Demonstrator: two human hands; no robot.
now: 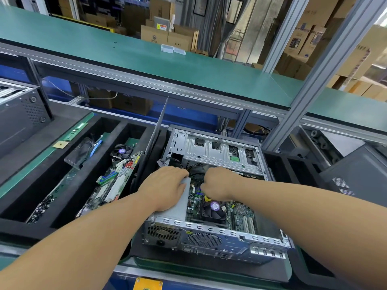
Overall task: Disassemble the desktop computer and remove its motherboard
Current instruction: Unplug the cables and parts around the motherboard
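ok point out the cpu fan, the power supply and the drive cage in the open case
cpu fan (214, 206): head view, purple hub sticker
power supply (179, 206): head view, bare grey top
drive cage (217, 149): head view, silver top plate

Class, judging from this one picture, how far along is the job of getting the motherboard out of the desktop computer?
Done: the side cover is off, and the case lies open. In hand: the left hand rests on the power supply while the right hand works among the cables. Left: the motherboard and its fan sit inside.

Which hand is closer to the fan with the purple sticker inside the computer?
Right. The right hand is just above the fan, over the motherboard; the left hand rests on the grey power supply off to its left.
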